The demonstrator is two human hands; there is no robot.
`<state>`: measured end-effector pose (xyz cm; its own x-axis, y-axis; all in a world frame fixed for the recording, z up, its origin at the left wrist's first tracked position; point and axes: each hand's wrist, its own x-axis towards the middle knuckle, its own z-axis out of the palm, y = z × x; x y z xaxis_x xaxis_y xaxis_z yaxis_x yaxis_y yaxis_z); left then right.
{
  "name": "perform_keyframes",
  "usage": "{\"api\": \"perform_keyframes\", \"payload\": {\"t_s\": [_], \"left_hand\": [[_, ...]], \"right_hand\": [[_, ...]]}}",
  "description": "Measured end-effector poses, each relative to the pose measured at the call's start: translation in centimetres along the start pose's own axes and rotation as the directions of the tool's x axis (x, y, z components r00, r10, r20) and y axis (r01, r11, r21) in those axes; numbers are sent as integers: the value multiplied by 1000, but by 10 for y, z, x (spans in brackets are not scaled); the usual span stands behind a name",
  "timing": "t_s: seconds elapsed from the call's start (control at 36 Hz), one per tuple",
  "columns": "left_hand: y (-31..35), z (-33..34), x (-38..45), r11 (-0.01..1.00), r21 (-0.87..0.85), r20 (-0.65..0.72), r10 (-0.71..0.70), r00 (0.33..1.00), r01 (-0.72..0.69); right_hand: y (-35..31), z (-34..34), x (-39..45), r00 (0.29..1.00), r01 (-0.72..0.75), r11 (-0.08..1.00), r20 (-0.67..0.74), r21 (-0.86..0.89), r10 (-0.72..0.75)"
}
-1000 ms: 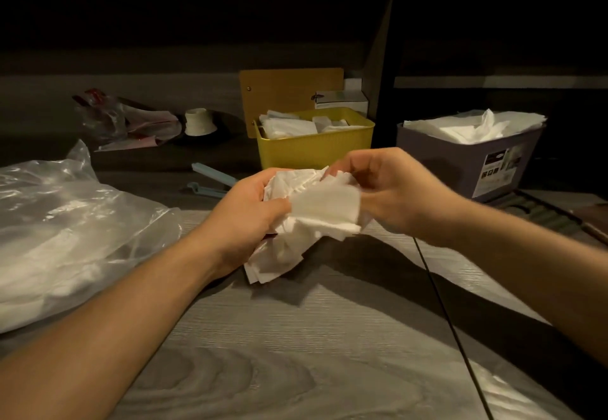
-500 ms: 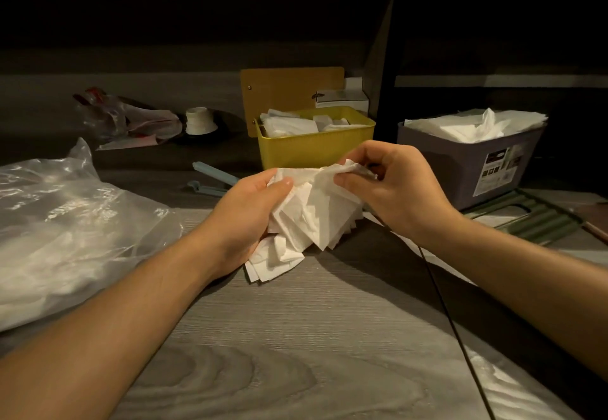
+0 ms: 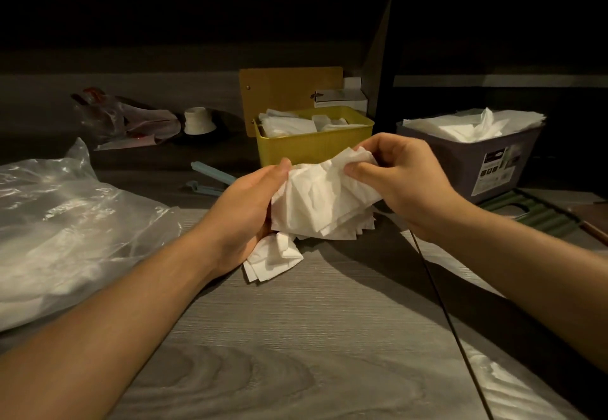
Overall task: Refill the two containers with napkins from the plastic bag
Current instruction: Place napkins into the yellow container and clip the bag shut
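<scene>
White napkins (image 3: 316, 202) bunched over our desk (image 3: 296, 337), left hand (image 3: 243, 209) gripping, right hand (image 3: 404, 176) pinching the top edge, yellow container (image 3: 312, 146) at 12 o'clock.

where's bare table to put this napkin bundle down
Bare wood-grain tabletop lies in front, between both forearms, below the white napkin bundle. Crowded: clear plastic bag left; yellow container and grey container behind.

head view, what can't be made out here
- Yellow bin: how deep its napkins go, hidden by its wall.
- Grey bin label: too small to read.
- Napkins: count, bunched between both hands.
- Plastic bag: cut off by the left edge.
</scene>
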<state>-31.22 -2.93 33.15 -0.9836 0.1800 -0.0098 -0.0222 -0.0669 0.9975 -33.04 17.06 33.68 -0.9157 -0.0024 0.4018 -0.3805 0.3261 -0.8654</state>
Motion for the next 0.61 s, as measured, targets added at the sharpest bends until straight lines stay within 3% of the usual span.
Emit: {"api": "perform_keyframes", "payload": {"t_s": [0.08, 0.17, 0.42, 0.53, 0.61], "left_hand": [[0, -1, 1, 999, -33, 25, -2, 1000, 3], [-2, -1, 2, 997, 63, 42, 50, 998, -52], [-7, -1, 4, 986, 124, 43, 103, 994, -107], [-11, -2, 6, 968, 201, -19, 156, 988, -149], [-11, -3, 5, 965, 156, -26, 217, 976, -210]], "right_hand": [[4, 2, 0, 998, -52, 998, -26, -33, 51], [4, 2, 1, 997, -67, 996, -50, -53, 64], [4, 4, 0, 952, -299, 926, 5, 229, 306], [8, 8, -7, 972, -236, 962, 8, 139, 237], [8, 5, -10, 989, -147, 982, 37, 115, 144]]}}
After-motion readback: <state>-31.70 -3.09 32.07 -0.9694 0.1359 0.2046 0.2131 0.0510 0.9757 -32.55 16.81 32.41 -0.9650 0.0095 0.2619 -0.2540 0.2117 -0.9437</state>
